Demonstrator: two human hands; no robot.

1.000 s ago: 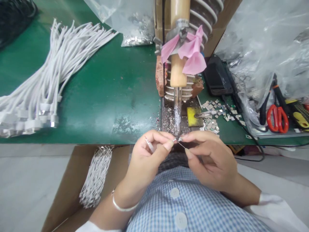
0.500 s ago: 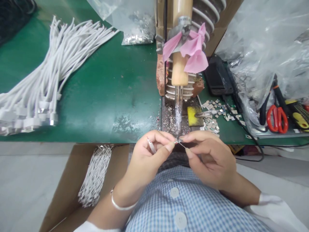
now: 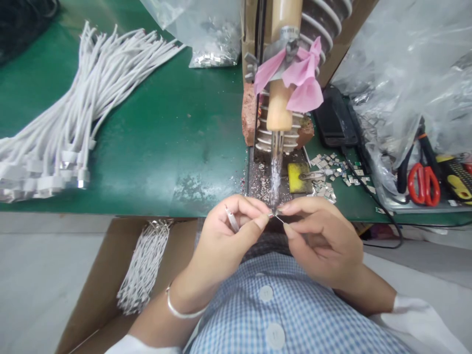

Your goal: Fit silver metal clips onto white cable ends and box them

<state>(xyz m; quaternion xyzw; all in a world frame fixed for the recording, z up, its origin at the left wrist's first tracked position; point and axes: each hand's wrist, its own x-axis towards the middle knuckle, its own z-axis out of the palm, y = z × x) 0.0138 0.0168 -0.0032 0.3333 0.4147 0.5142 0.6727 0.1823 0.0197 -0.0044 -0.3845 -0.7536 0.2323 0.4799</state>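
A soldering iron [image 3: 280, 105] with a wooden handle and a pink cloth tie points down at the table's front edge. Just under its tip, my left hand [image 3: 232, 236] pinches a small white cable end between thumb and forefinger, and a white cable piece [image 3: 232, 220] lies across its curled fingers. My right hand [image 3: 324, 241] faces it, holding a thin solder wire [image 3: 280, 219] between thumb and finger, with the forefinger at the tiny part by the tip. That part is too small to make out clearly.
White cables [image 3: 88, 93] lie bundled on the green table [image 3: 155, 147]. More cables [image 3: 145, 270] are in a cardboard box [image 3: 96, 280] below. At right are a yellow sponge [image 3: 298, 178], small metal connectors [image 3: 326, 189], a phone [image 3: 334, 118] and red-handled cutters [image 3: 423, 184].
The view has shifted slightly, so the iron and table items appear a little further right. Both hands keep nearly the same pose at the iron's tip.
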